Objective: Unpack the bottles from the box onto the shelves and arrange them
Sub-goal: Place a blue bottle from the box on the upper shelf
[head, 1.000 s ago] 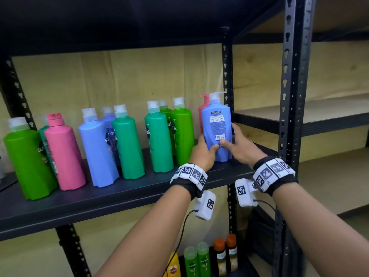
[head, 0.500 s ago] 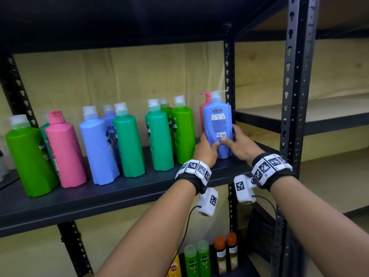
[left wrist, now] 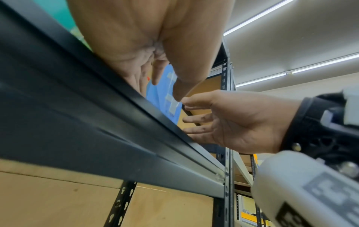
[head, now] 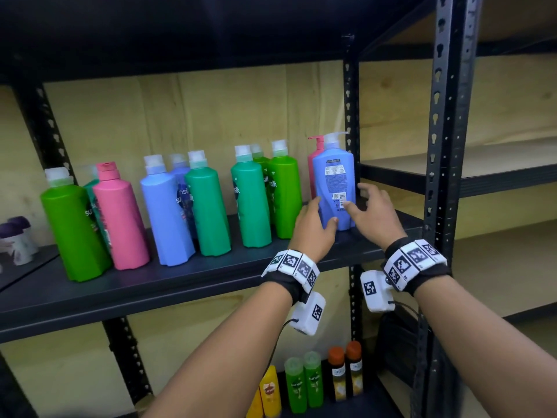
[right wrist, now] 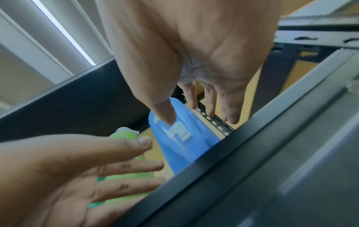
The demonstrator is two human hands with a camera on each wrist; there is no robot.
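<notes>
A blue pump bottle [head: 333,182] stands upright at the right end of the dark shelf [head: 180,285], its back label towards me. My left hand [head: 319,215] is at its lower left and my right hand [head: 357,200] at its lower right, both with fingers spread and relaxed. In the right wrist view my right hand [right wrist: 196,107] hangs open over the blue bottle [right wrist: 186,141], and the left hand [right wrist: 93,162] shows straight fingers. In the left wrist view the bottle [left wrist: 165,98] shows past my left hand [left wrist: 167,86]. I cannot tell whether any fingertip still touches it. No box is in view.
Green, pink, blue and teal bottles [head: 208,203] line the same shelf to the left, and a pink pump bottle [head: 314,164] stands behind the blue one. Black rack posts [head: 446,146] rise at the right. Small bottles [head: 313,381] stand on the lower shelf.
Both hands gripped the blue pump bottle's lower part a second ago. They have now let go and opened, drawing slightly back; the bottle stands on the shelf by itself.
</notes>
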